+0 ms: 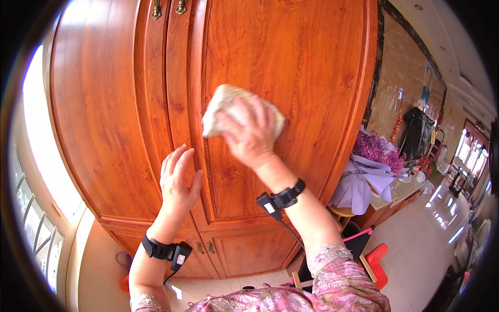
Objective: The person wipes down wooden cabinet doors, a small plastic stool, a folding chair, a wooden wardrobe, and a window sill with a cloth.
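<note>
My right hand (249,136) presses a folded, light-coloured cloth (220,103) flat against the right door (288,58) of a tall wooden cabinet. Fingers spread over it, the hand and cloth look slightly blurred. My left hand (180,181) holds nothing. Its thumb stands away from the fingers, and the fingertips are by the gap between the right door and the left door (101,117). Whether they touch the wood, I cannot tell. Both wrists carry black strapped devices with cables.
Brass handles (156,11) hang at the top of the doors; lower doors (253,249) have smaller ones. A purple bouquet (376,152) in lilac wrapping stands right, above a stool. Below it are a red plastic object (377,265) and a black folding item with pink edging. A bright window is left.
</note>
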### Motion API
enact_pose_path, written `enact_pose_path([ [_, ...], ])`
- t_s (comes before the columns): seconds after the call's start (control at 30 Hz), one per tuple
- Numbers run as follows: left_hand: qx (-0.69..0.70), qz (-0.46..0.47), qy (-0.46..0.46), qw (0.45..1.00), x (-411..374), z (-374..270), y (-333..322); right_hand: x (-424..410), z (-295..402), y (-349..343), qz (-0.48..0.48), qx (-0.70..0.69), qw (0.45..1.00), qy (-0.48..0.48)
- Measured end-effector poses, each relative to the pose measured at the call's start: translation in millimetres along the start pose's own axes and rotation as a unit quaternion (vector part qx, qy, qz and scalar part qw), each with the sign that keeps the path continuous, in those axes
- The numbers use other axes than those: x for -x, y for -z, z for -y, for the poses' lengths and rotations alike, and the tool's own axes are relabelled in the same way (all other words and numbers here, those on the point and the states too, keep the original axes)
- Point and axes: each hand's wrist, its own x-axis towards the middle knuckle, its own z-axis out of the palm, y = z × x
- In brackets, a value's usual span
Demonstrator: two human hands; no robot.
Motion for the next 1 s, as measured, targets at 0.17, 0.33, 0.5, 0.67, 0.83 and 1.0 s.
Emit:
enact_pose_path([
  [0.17, -0.126, 0.027, -0.041, 0.991, -10, 3, -32, 13, -106, 39, -0.072, 0.115, 0.987, -0.081],
  [0.33, -0.213, 0.025, -0.021, 0.976, -3, 30, -70, 56, -183, 76, -0.101, 0.189, 0.966, -0.145],
  [0.5, -0.228, -0.005, -0.034, 0.973, 1, 37, -82, 134, -172, 85, -0.063, 0.2, 0.962, -0.175],
  [0.67, -0.265, -0.022, -0.071, 0.961, 1, 39, -89, 290, -107, 77, 0.008, 0.152, 0.942, -0.299],
  [0.83, -0.246, -0.015, -0.065, 0.967, -2, 37, -87, 312, -78, 65, -0.042, 0.058, 0.902, -0.425],
  [1.0, -0.25, -0.001, -0.078, 0.965, 1, 40, -80, 177, -134, 62, -0.096, 0.134, 0.926, -0.341],
])
